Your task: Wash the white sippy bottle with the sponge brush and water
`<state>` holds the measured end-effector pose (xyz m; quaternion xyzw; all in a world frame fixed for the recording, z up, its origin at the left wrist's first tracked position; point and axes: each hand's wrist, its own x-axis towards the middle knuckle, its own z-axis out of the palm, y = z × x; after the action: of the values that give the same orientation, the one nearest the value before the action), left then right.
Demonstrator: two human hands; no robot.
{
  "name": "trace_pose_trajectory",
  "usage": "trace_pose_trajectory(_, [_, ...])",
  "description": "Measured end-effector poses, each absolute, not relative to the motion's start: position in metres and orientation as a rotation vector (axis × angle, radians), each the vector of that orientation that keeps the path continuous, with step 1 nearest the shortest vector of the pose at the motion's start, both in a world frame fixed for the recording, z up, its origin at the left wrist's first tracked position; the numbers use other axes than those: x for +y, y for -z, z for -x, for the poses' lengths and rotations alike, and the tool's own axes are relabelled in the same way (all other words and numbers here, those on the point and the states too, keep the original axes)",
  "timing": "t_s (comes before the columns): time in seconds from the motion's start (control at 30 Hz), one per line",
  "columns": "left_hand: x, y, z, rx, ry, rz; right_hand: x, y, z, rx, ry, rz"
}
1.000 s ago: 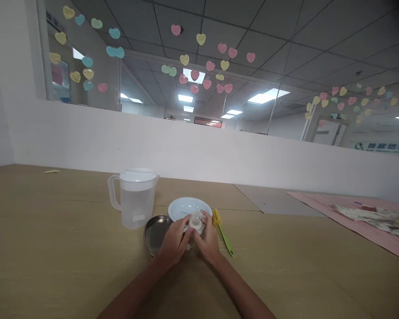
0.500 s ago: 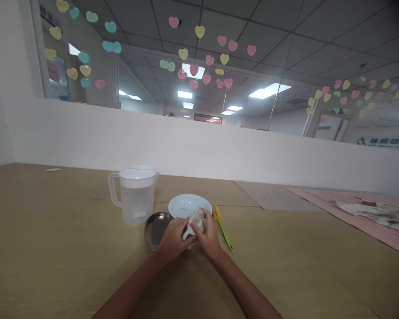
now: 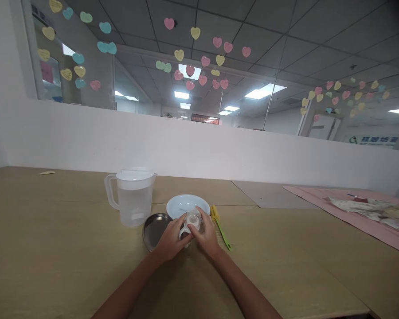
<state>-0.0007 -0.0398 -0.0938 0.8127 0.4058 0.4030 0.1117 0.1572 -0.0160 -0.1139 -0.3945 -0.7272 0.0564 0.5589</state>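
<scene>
Between my two hands is a small baby bottle [image 3: 193, 217] with a clear domed top, a white collar and a white loop handle; its lower part is mostly hidden by the fingers. My left hand [image 3: 170, 238] is closed around its left side, by the handle. On the other side, my right hand [image 3: 206, 235] grips it, with the thumb on the collar and fingers round the clear dome. Just behind lies a white bowl [image 3: 176, 204]. A round steel dish [image 3: 153, 231] sits beside my left hand, partly covered by it. To the right rests a brush [image 3: 222, 230] with yellow bristles and a green handle.
A translucent lidded jug [image 3: 135, 204] of water stands at the left behind the steel dish. Far right, a pink cloth [image 3: 306, 197] carries crumpled fabric. A thin pale strip [image 3: 47, 173] lies at the back left. The white wall [image 3: 186, 146] borders the table's rear.
The view has shifted slightly to the right. The bottle has turned or tilted a little in my hands, so its loop handle shows more fully. Both hands keep hold of it.
</scene>
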Motion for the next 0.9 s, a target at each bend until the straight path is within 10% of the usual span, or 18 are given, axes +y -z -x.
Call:
trace_pose_trajectory(0.63, [-0.045,0.104,-0.018,1.257,-1.283,-2.177,-0.014,0.11,-0.161,-1.543,-0.267,0.957])
trace_pose_trajectory(0.9, [-0.048,0.095,-0.017,1.136,-1.244,-2.187,-0.022,0.115,-0.161,-1.701,0.181,0.768])
